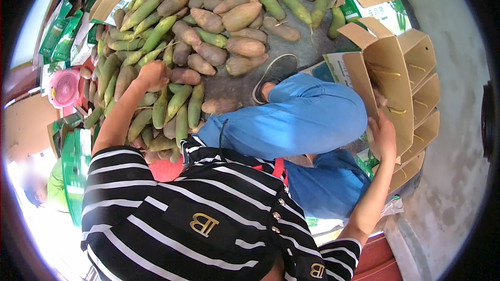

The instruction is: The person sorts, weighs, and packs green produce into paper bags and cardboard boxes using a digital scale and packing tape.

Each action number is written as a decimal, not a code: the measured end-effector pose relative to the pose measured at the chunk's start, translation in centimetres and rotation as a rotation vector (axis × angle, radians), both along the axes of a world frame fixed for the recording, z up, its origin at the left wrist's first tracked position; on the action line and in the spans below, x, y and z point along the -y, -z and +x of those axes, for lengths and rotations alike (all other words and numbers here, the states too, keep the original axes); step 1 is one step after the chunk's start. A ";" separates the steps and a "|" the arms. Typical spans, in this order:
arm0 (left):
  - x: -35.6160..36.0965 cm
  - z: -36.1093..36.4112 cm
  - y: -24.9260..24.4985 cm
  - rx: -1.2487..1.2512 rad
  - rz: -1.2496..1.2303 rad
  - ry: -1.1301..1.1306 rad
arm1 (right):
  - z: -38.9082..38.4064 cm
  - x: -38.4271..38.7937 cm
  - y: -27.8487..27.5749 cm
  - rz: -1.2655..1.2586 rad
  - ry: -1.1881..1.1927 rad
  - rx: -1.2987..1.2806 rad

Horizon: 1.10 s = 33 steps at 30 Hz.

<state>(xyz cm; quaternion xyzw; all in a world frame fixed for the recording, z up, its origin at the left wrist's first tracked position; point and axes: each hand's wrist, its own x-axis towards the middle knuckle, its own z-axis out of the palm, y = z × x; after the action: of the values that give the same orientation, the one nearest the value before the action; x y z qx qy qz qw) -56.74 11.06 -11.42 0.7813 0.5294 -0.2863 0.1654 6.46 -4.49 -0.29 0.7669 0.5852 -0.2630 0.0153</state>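
Note:
My left hand (pixel 152 75) reaches into a heap of long green and purplish radishes (pixel 208 23). Its fingers are curled closed around a radish, mostly covered by the hand. A purplish radish (pixel 185 76) lies right beside the fingertips. On the other side, my right hand (pixel 384 136) grips the near edge of an open cardboard box (pixel 383 62), thumb and fingers on its wall. Inside that box a pinkish-brown thing (pixel 380 97) shows in part, too shadowed to name. Yellow cord handles (pixel 397 110) show on the box walls.
More open cardboard boxes (pixel 426 99) stand in a row at the right. A green-and-white carton (pixel 383 13) lies at the upper right. Loose radishes (pixel 294 5) rest on the dark floor. A pink round object (pixel 65 88) and green cartons (pixel 75 169) are at the left, with a blurred person nearby.

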 end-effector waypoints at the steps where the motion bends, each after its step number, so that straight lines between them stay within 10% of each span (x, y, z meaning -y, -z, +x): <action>1: -0.9 0.9 -0.2 0.148 0.006 -0.071 | -0.1 -0.2 -0.1 -0.021 0.008 0.019; 8: -4.6 16.9 -3.6 1.166 -0.102 -0.656 | 1.6 0.9 1.9 0.031 -0.018 0.088; 15: -5.7 32.8 -13.2 1.872 -0.263 -0.476 | 1.8 1.0 2.1 0.048 -0.006 0.040; 23: -3.0 42.5 -10.7 1.315 0.115 -0.038 | 1.6 0.9 2.1 0.045 -0.042 0.060; 33: 3.0 23.2 4.7 0.620 -0.177 -0.079 | 1.4 0.8 2.2 0.121 -0.054 0.048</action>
<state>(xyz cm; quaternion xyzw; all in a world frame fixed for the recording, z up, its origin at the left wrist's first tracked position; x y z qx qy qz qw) -33.56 8.04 -16.09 0.7926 0.4569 -0.0730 0.3970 7.89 -5.32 -2.45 0.7566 0.6199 -0.2079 -0.0100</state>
